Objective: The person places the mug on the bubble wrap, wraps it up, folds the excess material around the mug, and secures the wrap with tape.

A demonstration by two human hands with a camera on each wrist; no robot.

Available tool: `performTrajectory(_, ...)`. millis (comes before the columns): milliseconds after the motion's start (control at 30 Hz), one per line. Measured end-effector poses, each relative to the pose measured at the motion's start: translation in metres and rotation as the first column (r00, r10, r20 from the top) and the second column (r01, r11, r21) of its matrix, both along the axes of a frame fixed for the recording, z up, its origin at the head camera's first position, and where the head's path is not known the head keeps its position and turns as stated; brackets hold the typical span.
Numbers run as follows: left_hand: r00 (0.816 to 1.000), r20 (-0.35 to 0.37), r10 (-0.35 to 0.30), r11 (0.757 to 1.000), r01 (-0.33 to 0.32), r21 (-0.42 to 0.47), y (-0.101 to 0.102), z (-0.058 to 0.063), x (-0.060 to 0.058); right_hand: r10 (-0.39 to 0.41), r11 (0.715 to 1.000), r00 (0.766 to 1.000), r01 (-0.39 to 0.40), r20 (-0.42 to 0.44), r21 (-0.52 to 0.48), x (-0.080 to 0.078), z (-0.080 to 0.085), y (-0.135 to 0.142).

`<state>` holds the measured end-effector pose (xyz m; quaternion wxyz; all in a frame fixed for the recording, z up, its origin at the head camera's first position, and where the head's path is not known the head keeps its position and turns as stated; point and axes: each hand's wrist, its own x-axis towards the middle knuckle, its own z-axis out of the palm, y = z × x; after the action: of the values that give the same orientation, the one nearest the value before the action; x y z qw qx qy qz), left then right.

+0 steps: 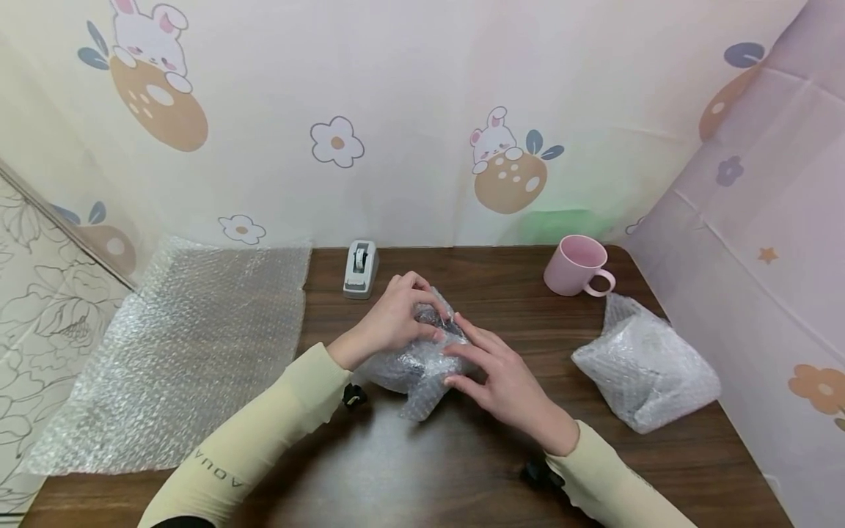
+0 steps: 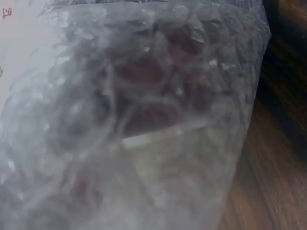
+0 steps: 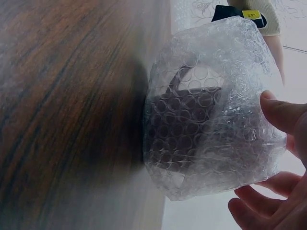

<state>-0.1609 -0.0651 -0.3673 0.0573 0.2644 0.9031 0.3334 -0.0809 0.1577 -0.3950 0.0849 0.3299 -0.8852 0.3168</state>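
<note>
A bundle of bubble wrap [image 1: 403, 370] sits mid-table between both hands. Through its layers in the right wrist view shows a dark mug [image 3: 182, 122] with its handle. My left hand [image 1: 396, 315] reaches over the top of the bundle, fingers bent, gripping the wrap. From the other side my right hand [image 1: 511, 378] holds the bundle; its thumb [image 3: 278, 112] lies on one face and the fingers are bent at the edge below. A loose flap of wrap [image 1: 425, 396] sticks out toward the front. The left wrist view is filled by blurred bubble wrap [image 2: 158, 177].
A flat sheet of bubble wrap [image 1: 198, 345] covers the table's left side. A white tape dispenser [image 1: 360, 270] stands at the back. On the right are a pink mug [image 1: 574, 265] and another bubble-wrapped bundle [image 1: 650, 370]. Patterned curtains [image 1: 409, 169] border the table [image 1: 376, 469].
</note>
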Motion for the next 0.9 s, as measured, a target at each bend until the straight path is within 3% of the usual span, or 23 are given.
performTrajectory(133, 1.0, 0.021, -0.009, 1.0, 0.009, -0.001, 0.001, 0.0, -0.001, 0.017, 0.998, 0.996, -0.011, 0.088, -0.069, -0.008, 0.007, 0.005)
performTrajectory(267, 1.0, 0.009, -0.02, 1.0, 0.02, -0.004, 0.001, -0.001, -0.001, -0.003, 0.984, 0.984, 0.034, 0.176, -0.176, -0.027, 0.017, 0.007)
performTrajectory(400, 0.998, -0.021, -0.051, 0.999, 0.051, -0.003, 0.002, -0.001, 0.001, -0.018, 0.985, 0.976, 0.054, 0.218, -0.163, -0.049, 0.026, -0.001)
performTrajectory(500, 0.994, -0.067, -0.089, 0.996, 0.089, -0.006, 0.002, -0.003, 0.001, 0.014, 0.991, 0.959, 0.025, 0.281, -0.134, -0.064, 0.03, -0.005)
performTrajectory(700, 0.964, -0.2, -0.174, 0.985, 0.174, -0.015, 0.0, -0.006, 0.002, 0.182, 0.978, 0.859, -0.11, 0.479, -0.175, -0.084, 0.034, 0.003)
performTrajectory(900, 0.932, -0.276, -0.236, 0.97, 0.244, -0.004, -0.004, -0.007, 0.004, 0.337, 0.94, 0.767, -0.239, 0.546, -0.245, -0.098, 0.033, 0.011)
